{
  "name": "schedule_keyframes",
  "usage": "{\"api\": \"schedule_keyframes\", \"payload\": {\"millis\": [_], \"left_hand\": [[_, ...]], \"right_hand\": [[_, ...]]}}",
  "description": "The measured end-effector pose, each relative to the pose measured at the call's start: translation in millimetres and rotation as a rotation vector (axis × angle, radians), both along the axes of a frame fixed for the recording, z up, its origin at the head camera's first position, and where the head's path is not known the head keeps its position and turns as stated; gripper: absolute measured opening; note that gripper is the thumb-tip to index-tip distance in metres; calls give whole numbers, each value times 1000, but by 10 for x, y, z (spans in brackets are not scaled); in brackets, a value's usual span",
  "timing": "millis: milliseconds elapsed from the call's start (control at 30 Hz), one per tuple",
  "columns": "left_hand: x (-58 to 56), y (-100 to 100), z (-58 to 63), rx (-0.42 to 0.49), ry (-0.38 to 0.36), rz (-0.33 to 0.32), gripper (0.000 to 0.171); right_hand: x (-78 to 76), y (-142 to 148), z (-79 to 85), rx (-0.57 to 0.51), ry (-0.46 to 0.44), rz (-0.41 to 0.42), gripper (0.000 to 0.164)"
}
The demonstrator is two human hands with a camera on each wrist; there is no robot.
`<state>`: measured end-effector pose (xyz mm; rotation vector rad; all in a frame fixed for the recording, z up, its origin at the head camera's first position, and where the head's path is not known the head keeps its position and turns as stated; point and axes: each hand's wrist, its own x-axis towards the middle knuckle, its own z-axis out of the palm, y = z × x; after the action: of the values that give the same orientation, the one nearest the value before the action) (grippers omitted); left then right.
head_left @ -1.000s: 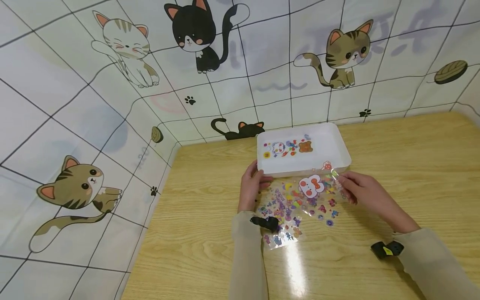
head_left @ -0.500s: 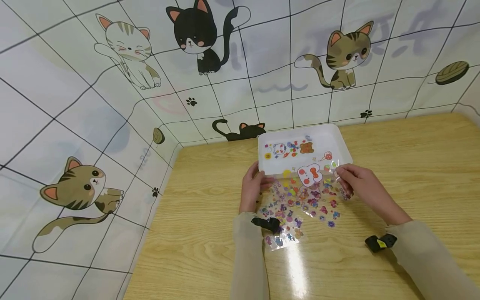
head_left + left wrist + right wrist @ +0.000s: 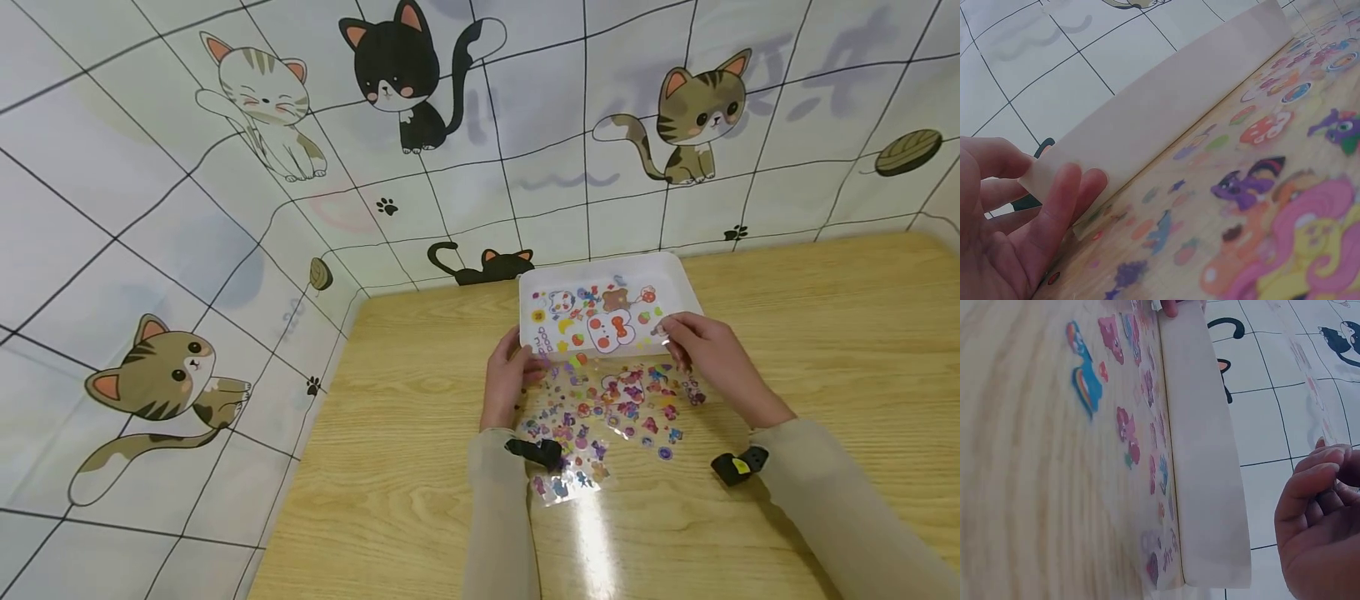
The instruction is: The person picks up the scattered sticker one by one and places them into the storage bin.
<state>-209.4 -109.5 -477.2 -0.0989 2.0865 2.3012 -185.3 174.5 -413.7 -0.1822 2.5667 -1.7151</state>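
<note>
A shallow white tray lies against the back wall with colourful stickers showing inside. My left hand holds its near left corner; in the left wrist view the fingers lie on the tray's outer wall. Over the tray's front part my right hand pinches a clear sticker sheet by its right side. That sheet bears a white rabbit face with a red bow. In the right wrist view the sheet is seen nearly edge-on, above the tray wall.
Several clear sticker sheets overlap on the wooden table in front of the tray. A tile-patterned wall covering with cartoon cats rises behind and to the left.
My right hand has moved the pinched sheet up and away from the pile, so the rabbit face now shows over the tray. The left hand has stayed at the tray corner.
</note>
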Motion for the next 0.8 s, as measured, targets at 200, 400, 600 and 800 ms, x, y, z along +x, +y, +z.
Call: {"api": "schedule_keyframes", "payload": {"millis": [200, 400, 600, 800], "left_hand": [[-5, 4, 0, 1, -3, 1, 41], [-5, -3, -7, 20, 2, -2, 40], [3, -3, -16, 11, 3, -4, 40], [-7, -1, -23, 22, -9, -1, 41]], "right_hand": [[-111, -20, -11, -21, -32, -3, 49], [-186, -54, -3, -45, -29, -12, 52], [-250, -53, -24, -84, -17, -11, 49], [-347, -34, -59, -74, -10, -25, 48]]}}
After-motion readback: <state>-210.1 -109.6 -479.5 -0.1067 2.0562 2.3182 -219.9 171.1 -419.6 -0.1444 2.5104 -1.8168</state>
